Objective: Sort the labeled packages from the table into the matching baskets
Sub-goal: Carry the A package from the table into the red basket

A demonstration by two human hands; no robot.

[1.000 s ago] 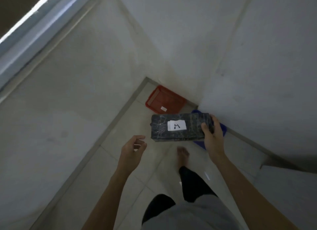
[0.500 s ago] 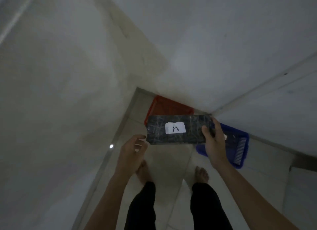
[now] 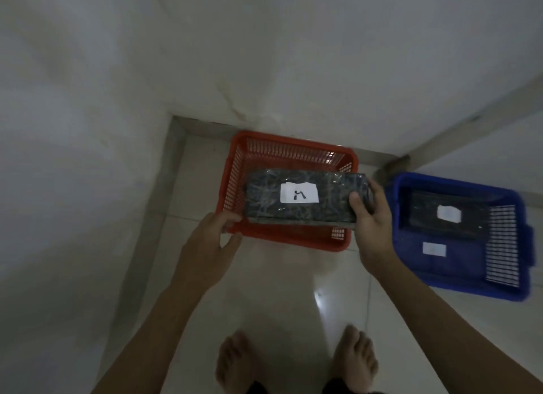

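You are now standing over the baskets — a second ago they were only coming into view ahead. Your right hand (image 3: 371,217) is gripping the package (image 3: 305,198) by its right end, thumb on top, holding it over the red basket (image 3: 289,241). Your left hand (image 3: 205,246) is reaching its left end with fingers loosely curled; contact cannot be told. The blue basket (image 3: 458,288) is already holding another package (image 3: 440,214) — the drop is likely next
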